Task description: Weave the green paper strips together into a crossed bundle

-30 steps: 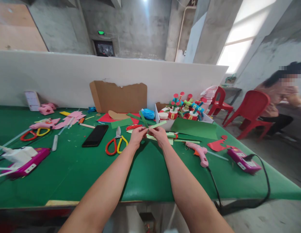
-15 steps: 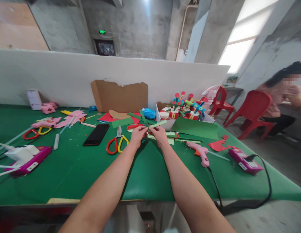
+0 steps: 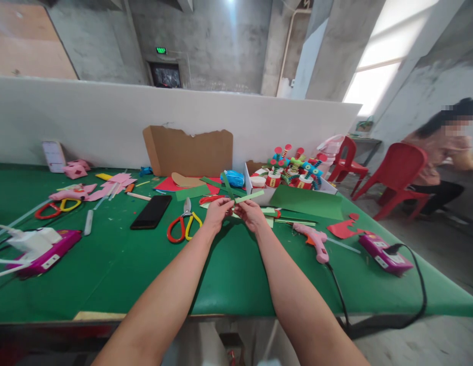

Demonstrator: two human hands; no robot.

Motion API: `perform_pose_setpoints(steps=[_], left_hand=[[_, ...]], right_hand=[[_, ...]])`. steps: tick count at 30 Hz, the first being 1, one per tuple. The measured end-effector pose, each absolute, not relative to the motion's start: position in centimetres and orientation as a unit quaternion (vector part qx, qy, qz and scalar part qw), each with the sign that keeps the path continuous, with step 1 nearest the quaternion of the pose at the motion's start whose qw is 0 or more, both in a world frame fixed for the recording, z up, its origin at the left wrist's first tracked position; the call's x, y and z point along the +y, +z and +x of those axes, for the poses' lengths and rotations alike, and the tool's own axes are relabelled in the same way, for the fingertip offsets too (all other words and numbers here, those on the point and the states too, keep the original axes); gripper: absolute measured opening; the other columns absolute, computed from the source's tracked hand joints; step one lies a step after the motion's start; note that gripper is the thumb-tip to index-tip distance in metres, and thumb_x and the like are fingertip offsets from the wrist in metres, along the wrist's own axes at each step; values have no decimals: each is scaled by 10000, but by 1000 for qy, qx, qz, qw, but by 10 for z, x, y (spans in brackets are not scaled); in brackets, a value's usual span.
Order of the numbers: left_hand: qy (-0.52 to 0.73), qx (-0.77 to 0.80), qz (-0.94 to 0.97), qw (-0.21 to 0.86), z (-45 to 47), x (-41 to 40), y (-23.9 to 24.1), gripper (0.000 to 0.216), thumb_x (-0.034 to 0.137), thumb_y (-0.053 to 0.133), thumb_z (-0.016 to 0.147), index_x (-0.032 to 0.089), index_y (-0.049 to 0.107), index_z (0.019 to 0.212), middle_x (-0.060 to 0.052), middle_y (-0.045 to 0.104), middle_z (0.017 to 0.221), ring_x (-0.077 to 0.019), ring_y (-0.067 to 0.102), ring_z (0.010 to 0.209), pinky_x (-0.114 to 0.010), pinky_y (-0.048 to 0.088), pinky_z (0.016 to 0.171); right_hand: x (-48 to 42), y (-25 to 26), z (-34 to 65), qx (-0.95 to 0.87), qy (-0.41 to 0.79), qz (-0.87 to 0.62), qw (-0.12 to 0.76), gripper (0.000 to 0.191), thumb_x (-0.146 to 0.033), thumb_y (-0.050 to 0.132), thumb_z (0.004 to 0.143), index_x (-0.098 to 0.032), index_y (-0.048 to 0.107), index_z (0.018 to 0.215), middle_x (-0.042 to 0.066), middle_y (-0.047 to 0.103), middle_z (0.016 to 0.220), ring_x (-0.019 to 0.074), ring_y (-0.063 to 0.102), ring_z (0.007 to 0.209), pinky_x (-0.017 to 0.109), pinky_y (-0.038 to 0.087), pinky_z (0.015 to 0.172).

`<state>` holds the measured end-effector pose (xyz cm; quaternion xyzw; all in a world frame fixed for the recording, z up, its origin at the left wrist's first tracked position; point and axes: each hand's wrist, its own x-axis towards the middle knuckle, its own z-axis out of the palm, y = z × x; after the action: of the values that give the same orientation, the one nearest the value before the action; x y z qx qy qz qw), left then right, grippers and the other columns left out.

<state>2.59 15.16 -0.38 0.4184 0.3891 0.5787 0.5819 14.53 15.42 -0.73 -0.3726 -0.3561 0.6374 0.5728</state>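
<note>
My left hand [image 3: 220, 212] and my right hand [image 3: 249, 212] meet over the middle of the green table, fingers pinched together. Between them they grip two paper strips that cross at the fingertips. The dark green strip [image 3: 227, 185] points up and away from me. Off to the right slants the light green strip [image 3: 255, 195]. My fingers hide the spot where the strips meet. Scissors with red and yellow handles [image 3: 185, 223] lie just left of my left hand. A pink glue gun [image 3: 315, 240] rests to the right of my right hand.
A black phone [image 3: 151, 212] lies left of the scissors. Behind my hands are a white box [image 3: 259, 194] of paper figures and a green paper sheet [image 3: 305, 201]. Purple power strips [image 3: 386, 254] sit at both sides. A person [image 3: 434, 152] sits at right near red chairs [image 3: 396, 170].
The strips have shifted slightly in my fingers, and the light green one reaches a little farther right. Both hands stay in nearly the same place.
</note>
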Motion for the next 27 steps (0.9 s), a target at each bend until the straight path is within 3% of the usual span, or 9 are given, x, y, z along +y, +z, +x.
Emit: perform_pose_setpoints(steps=[17, 27], left_hand=[[589, 408, 427, 551, 26, 154, -8, 380, 417, 818, 474, 150, 622, 661, 25, 585, 572, -75, 474, 477, -221, 382, 500], [604, 402, 400, 560, 27, 156, -14, 293, 336, 775, 483, 147, 627, 652, 11, 586, 559, -86, 473, 463, -223, 365, 474]], right_hand=[[152, -7, 144, -360, 633, -377, 573, 327, -349, 863, 523, -183, 660, 718, -41, 637, 590, 74, 583, 529, 226, 532, 626], [150, -10, 138, -383, 595, -384, 593, 369, -417, 840, 510, -180, 662, 730, -27, 652, 625, 88, 598, 574, 242, 522, 638]])
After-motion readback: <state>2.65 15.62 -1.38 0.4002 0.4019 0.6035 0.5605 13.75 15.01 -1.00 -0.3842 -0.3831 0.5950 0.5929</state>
